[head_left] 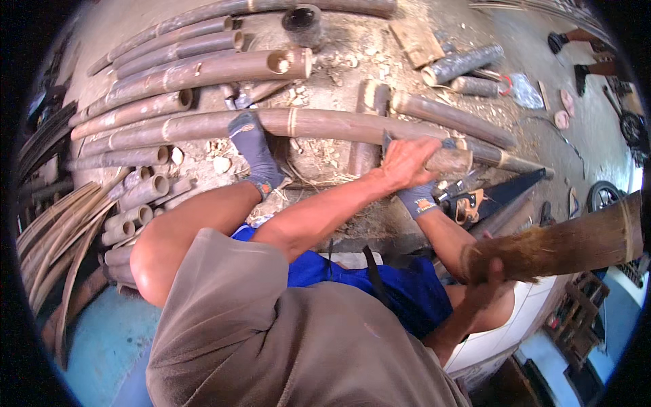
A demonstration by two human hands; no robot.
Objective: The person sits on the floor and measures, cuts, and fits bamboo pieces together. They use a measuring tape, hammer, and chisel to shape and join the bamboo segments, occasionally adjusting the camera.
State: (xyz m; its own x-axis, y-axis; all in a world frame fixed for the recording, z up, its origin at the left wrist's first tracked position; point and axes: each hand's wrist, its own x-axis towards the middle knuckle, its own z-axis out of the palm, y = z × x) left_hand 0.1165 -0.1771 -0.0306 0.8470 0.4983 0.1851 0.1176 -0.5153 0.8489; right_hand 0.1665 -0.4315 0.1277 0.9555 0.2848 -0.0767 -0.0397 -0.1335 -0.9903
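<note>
Left hand [407,161] fingers clamp a short round wooden piece [449,163]; right hand [489,281] fingers wrap a rough, fibrous bamboo club [563,245].

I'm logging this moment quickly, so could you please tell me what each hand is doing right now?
Left hand: closed around the end of a short bamboo piece.
Right hand: closed on the frayed end of a thick wooden club.

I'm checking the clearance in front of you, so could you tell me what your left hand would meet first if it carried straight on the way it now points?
The left hand already grips a short bamboo piece; straight ahead, it would probably meet the long bamboo pole first, though depth is unclear.
</note>
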